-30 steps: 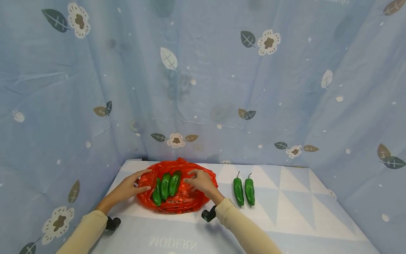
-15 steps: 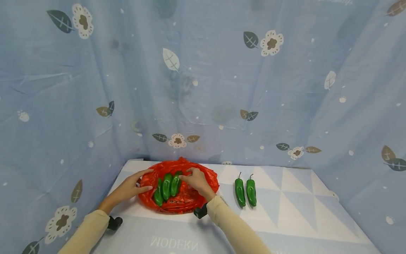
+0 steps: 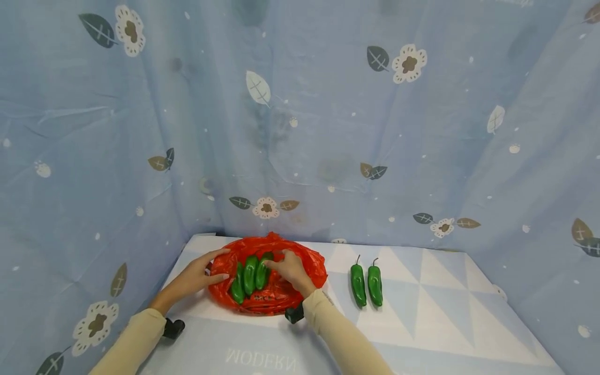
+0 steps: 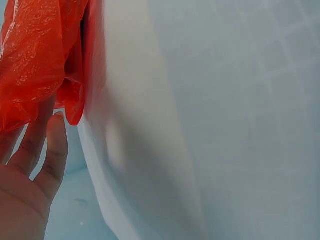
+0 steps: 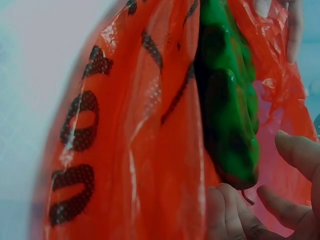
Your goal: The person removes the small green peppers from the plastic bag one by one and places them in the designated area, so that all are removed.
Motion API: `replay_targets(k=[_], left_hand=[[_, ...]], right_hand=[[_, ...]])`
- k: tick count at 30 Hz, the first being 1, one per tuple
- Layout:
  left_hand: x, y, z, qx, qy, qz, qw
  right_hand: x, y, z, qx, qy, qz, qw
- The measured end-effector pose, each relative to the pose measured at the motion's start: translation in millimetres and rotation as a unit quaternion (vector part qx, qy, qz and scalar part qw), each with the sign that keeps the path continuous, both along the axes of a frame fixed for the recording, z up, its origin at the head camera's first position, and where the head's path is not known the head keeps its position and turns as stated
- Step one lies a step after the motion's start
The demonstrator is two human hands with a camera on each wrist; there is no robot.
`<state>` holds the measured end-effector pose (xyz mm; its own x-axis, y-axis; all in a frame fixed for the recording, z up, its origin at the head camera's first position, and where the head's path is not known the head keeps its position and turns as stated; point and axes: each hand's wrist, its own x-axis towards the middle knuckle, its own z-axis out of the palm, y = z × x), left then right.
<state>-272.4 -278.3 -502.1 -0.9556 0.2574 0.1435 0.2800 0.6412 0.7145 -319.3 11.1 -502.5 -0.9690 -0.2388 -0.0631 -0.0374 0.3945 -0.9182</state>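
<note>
A red plastic bag [image 3: 313, 265] lies with its mouth open at the back left of the table. Inside, three green chili peppers [image 3: 250, 274] lie side by side, stems hidden in the head view. My left hand [image 3: 199, 273] holds the bag's left rim, thumb on one side and fingers outside it. Over the right part of the bag, my right hand [image 3: 291, 268] has its fingers spread and loosely bent, thumb overlapping the rightmost pepper in the head view. From the right wrist, its fingertips [image 5: 225, 205] are close beside the end of a pepper [image 5: 230, 125], with a gap at the thumb.
Two more green chili peppers, a left one [image 3: 358, 285] and a right one [image 3: 375, 285], lie parallel right of the bag. Patterned cloth [image 3: 328, 130] rises behind and at both sides. A dark wrist camera [image 3: 295, 313] hangs below the right sleeve.
My right hand has moved left and closer to the rightmost pepper in the bag. The left hand stays at the bag's rim. The whole head view has shifted slightly.
</note>
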Motion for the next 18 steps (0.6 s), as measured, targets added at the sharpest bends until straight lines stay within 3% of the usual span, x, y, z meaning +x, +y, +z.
replay_targets(k=[9, 18], left_hand=[[2.0, -1.0, -0.1, 0.0, 0.001, -0.008, 1.0], [1.4, -3.2, -0.1, 0.0, 0.01, -0.013, 0.9999]], right_hand=[[-1.0, -10.2, -9.7, 0.008, 0.003, -0.006, 0.9999], [-0.2, -14.7, -5.9, 0.043, 0.009, -0.009, 0.999]])
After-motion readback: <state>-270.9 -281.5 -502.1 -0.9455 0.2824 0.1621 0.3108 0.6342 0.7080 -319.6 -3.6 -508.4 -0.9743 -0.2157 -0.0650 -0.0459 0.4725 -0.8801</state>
